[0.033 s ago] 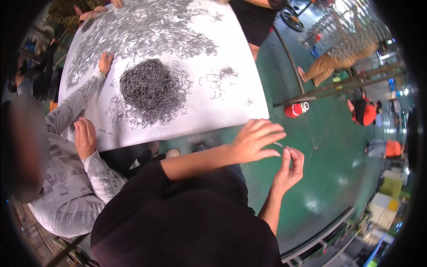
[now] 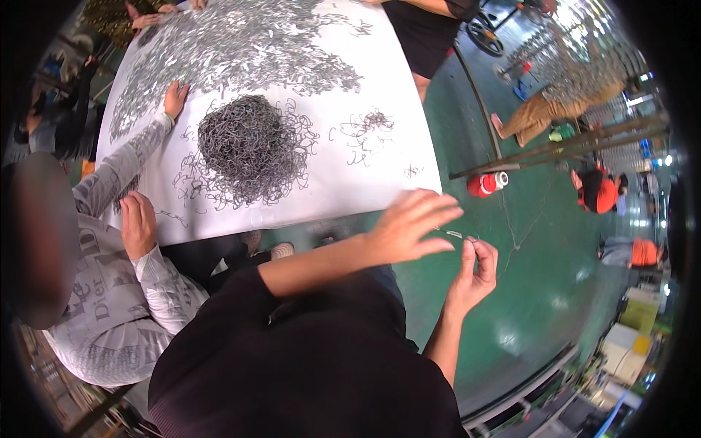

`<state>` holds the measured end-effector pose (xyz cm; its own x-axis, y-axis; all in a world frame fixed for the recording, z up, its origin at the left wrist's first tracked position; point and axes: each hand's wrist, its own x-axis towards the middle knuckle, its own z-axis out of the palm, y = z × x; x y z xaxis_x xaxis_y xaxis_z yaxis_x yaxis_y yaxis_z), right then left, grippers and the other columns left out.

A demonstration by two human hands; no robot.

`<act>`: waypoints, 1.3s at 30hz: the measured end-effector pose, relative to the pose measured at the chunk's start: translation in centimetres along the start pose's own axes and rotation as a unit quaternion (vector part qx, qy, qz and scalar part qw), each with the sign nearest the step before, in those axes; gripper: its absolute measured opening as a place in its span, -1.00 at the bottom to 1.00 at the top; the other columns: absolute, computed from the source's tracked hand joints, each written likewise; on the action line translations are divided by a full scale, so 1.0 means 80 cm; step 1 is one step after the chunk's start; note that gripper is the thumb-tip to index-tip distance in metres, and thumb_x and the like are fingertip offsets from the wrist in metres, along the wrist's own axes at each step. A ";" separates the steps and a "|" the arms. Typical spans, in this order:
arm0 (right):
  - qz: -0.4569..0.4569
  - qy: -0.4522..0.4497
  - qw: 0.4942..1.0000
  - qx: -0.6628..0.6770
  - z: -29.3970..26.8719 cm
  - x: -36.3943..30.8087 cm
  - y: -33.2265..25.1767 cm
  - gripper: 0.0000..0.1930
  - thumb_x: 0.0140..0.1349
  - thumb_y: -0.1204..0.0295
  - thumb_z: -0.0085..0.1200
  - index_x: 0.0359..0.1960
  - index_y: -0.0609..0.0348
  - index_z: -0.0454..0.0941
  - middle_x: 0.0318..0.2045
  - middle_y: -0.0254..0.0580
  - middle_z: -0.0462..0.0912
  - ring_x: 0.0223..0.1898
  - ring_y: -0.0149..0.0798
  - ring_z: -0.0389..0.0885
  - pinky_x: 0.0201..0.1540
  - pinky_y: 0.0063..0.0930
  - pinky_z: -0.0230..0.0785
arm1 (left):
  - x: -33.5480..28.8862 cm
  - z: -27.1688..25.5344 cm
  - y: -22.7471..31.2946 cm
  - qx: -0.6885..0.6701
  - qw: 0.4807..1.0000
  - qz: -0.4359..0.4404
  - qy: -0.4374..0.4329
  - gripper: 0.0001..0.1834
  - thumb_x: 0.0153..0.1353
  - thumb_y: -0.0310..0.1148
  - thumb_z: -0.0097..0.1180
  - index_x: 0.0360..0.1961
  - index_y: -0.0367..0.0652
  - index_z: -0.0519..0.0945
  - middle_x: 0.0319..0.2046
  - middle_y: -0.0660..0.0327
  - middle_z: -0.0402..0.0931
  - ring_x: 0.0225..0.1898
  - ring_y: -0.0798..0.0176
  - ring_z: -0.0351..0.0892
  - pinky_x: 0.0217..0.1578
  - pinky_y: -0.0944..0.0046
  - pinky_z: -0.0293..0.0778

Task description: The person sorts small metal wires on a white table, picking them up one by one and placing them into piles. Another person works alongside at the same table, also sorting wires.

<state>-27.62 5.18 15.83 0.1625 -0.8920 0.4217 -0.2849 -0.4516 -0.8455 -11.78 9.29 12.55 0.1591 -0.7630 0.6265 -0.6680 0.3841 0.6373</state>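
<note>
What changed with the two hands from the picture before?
Only a little! The left hand moved slightly left, away from the right hand, so their gap looks a bit wider. The thin metal piece between them shows slightly farther left too. I can't see anything newly picked up or let go. The right hand, the dark wire pile and the white table stayed about the same.

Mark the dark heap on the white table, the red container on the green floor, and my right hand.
Dark heap (image 2: 243,146): head view, middle of the pile.
Red container (image 2: 480,185): head view, its red side.
Right hand (image 2: 472,281): head view, mid-hand.
</note>
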 end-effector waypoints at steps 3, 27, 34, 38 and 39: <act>-0.008 -0.048 0.998 0.047 0.044 0.048 0.014 -0.95 0.16 0.60 0.19 -0.38 0.30 0.57 -0.34 -0.17 0.59 -0.27 -0.31 0.54 -0.15 -0.49 0.40 | 0.001 -0.030 -0.089 0.067 0.984 -0.121 0.110 -0.59 0.08 -0.33 0.26 -0.01 -0.16 0.56 -0.02 0.06 0.52 0.01 0.00 0.46 0.06 0.08 0.35; -0.165 -0.409 0.887 0.133 0.289 0.321 0.107 -0.90 0.06 0.43 0.28 -0.48 0.10 0.60 -0.51 -0.43 0.58 -0.41 -0.36 0.56 -0.17 -0.42 0.26 | 0.148 -0.050 -0.308 -0.122 0.761 -0.514 0.377 -0.82 0.12 -0.40 0.27 -0.25 -0.23 0.66 -0.44 0.26 0.64 -0.36 0.40 0.59 -0.31 0.39 0.44; -0.244 -0.382 0.883 0.122 0.311 0.297 0.088 -0.89 0.06 0.40 0.27 -0.50 0.07 0.58 -0.51 -0.44 0.55 -0.40 -0.30 0.53 -0.13 -0.35 0.23 | 0.175 -0.057 -0.207 -0.193 0.775 -0.453 0.397 -0.81 0.16 -0.44 0.25 -0.22 -0.31 0.64 -0.35 0.19 0.66 -0.32 0.45 0.60 -0.27 0.46 0.44; -0.268 -0.357 0.887 0.117 0.310 0.278 0.073 -0.89 0.04 0.40 0.27 -0.51 0.06 0.58 -0.51 -0.43 0.55 -0.39 -0.29 0.53 -0.12 -0.34 0.22 | 0.166 -0.063 -0.194 -0.144 0.796 -0.428 0.402 -0.80 0.13 -0.41 0.27 -0.25 -0.30 0.65 -0.43 0.19 0.66 -0.40 0.49 0.58 -0.38 0.51 0.44; -0.275 -0.348 0.889 0.113 0.309 0.273 0.070 -0.90 0.03 0.41 0.28 -0.51 0.06 0.58 -0.50 -0.43 0.55 -0.38 -0.29 0.53 -0.12 -0.34 0.21 | 0.163 -0.067 -0.193 -0.128 0.800 -0.431 0.396 -0.80 0.13 -0.40 0.28 -0.25 -0.29 0.66 -0.44 0.20 0.66 -0.41 0.50 0.58 -0.39 0.51 0.44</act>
<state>-2.29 -16.39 12.18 0.7866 -0.2753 0.5526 0.2018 -0.7312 -0.6516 4.49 -3.82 13.28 0.9598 -0.2711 -0.0728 0.0932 0.0632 0.9936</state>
